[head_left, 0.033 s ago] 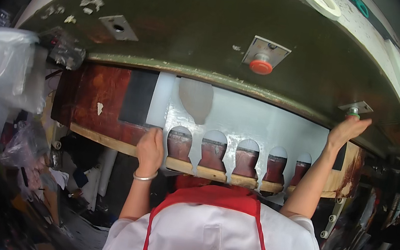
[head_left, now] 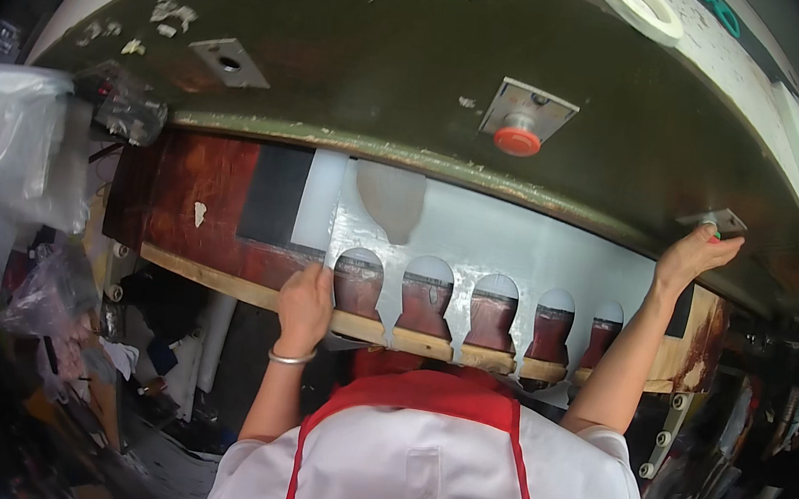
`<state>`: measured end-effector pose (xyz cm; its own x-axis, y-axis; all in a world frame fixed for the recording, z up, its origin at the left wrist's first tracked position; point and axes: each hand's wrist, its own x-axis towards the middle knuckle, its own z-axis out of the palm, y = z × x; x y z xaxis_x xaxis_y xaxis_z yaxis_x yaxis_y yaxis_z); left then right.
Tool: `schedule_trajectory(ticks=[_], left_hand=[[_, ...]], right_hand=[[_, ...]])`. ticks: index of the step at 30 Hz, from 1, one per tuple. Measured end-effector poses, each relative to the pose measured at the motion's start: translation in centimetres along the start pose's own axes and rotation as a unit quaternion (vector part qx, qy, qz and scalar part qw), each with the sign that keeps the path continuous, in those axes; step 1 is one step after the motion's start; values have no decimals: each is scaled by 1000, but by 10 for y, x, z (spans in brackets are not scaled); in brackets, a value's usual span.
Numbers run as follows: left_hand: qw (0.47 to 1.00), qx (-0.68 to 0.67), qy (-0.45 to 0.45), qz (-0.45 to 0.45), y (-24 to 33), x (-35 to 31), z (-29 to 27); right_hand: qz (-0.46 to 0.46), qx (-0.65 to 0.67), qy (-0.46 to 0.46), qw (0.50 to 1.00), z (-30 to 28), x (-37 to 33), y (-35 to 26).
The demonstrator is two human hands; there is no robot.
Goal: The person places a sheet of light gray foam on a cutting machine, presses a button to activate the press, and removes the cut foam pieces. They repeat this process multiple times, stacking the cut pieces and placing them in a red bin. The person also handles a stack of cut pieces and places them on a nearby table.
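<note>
A translucent pale plastic sheet (head_left: pixel 484 222) lies under the front of a green machine, with a row of rounded cut-outs along its near side. At the sheet's left edge my left hand (head_left: pixel 307 300) is closed, its fingertips partly hidden against that edge. On the right, my right hand (head_left: pixel 696 256) reaches up to a green push button (head_left: pixel 715 231) on the machine front. Its fingers are stretched out and cover part of the button, holding nothing. Through the cut-outs the reddish-brown board (head_left: pixel 491 322) shows.
A red mushroom-shaped button (head_left: pixel 518 140) sticks out of the green machine front (head_left: pixel 363 63). Above lie a white tape roll (head_left: pixel 636 6) and green-handled scissors (head_left: pixel 718 11). Clear plastic bags (head_left: pixel 13 158) hang at the left. A dark strip (head_left: pixel 273 195) lies left of the sheet.
My right hand has risen slightly and now covers more of the green button. My left hand has shifted slightly right and down along the sheet's edge.
</note>
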<state>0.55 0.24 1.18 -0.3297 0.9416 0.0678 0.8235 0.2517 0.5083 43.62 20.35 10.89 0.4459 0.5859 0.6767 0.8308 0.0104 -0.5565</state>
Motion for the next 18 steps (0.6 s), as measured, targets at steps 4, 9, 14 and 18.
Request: schedule_trajectory(ticks=[4, 9, 14, 18], left_hand=[[997, -8, 72, 36, 14, 46, 17], [995, 10, 93, 22, 19, 74, 24], [998, -29, 59, 18, 18, 61, 12], [994, -79, 72, 37, 7, 52, 19]], right_hand=[[2, 54, 29, 998, 11, -7, 2], [28, 46, -25, 998, 1, -28, 8], [121, 151, -190, 963, -39, -143, -6], [-90, 61, -322, 941, -63, -196, -6]])
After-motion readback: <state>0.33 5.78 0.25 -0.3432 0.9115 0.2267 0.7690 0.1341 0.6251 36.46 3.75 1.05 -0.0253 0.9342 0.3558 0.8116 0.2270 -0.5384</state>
